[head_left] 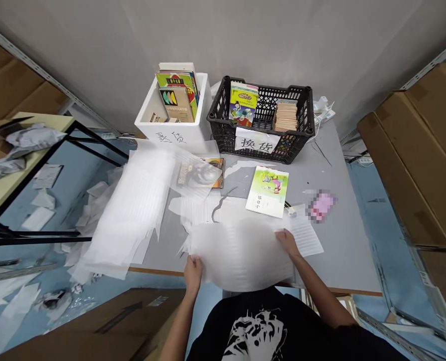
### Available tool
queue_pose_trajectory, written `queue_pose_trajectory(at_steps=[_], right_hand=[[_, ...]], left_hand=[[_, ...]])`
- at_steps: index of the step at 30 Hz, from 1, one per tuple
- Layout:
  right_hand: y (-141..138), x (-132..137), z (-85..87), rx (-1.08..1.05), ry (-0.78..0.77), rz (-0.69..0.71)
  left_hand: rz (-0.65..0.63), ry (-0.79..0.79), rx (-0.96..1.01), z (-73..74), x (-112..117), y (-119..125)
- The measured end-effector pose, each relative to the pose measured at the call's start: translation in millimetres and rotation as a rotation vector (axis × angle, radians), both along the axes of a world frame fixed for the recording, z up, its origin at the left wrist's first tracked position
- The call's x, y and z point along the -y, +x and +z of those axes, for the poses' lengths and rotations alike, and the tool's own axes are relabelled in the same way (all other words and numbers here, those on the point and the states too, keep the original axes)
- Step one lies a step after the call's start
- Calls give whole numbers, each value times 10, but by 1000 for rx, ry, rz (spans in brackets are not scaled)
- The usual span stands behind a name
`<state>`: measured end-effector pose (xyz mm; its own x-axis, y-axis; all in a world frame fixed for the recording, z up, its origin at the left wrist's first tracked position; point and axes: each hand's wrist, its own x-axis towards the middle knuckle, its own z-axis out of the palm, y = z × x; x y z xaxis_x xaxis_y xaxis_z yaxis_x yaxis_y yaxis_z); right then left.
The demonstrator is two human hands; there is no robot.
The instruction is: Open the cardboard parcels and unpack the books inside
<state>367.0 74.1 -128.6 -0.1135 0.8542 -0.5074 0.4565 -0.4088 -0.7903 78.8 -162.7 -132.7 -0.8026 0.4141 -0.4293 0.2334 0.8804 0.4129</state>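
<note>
Cardboard cartons [407, 165] are flanking this grey table [343, 250], and all the action is happening right at its near edge! The left hand [192, 273] is pinching the lower edge of a translucent white foam sheet [241, 255] in a narrow grip, while the right hand [287, 243] is working its far edge, with the fingers closing in a similarly narrow grip. That sheet is blurring across the bottom centre of the frame, stretching between the two hands and overlapping a printed paper sheet [305, 235] just right of centre. Just above it, a green-covered book [267, 192] is lying flat, with a plastic-wrapped book [200, 173] sitting to its left, right beside a big heap of foam sheets [128, 210] spilling over the table's left side. Up at the top, a white foam box [170, 131] is holding upright books [177, 95], and next to it a black plastic crate [223, 135] is carrying a picture book [244, 104] and a bundle of wooden sticks [285, 116]. Over at the right, a pixelated pink item [322, 205] is sitting on the table, too blurred to identify!
</note>
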Motion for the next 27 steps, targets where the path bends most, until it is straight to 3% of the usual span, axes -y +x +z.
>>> queue_pose_trajectory(at_steps=[3, 6, 12, 17, 20, 23, 27], right_hand=[[128, -243, -52, 240, 95, -9], [83, -344, -118, 407, 162, 18], [-64, -264, -202, 567, 292, 85], [-242, -165, -48, 624, 437, -7], [-756, -133, 99, 351, 435, 7], [-1611, -105, 183, -31, 205, 134], [-2785, -78, 139, -175, 58, 240]], left_hand=[[-45, -73, -34, 19, 53, 59], [-101, -120, -76, 11, 64, 119], [-260, -265, -215, -26, 64, 154], [-306, -269, -248, 6, 97, 138], [-259, -223, -320, 82, 70, 50], [-193, -128, -415, 206, -54, -174], [-141, 4, -419, 386, -333, -618]])
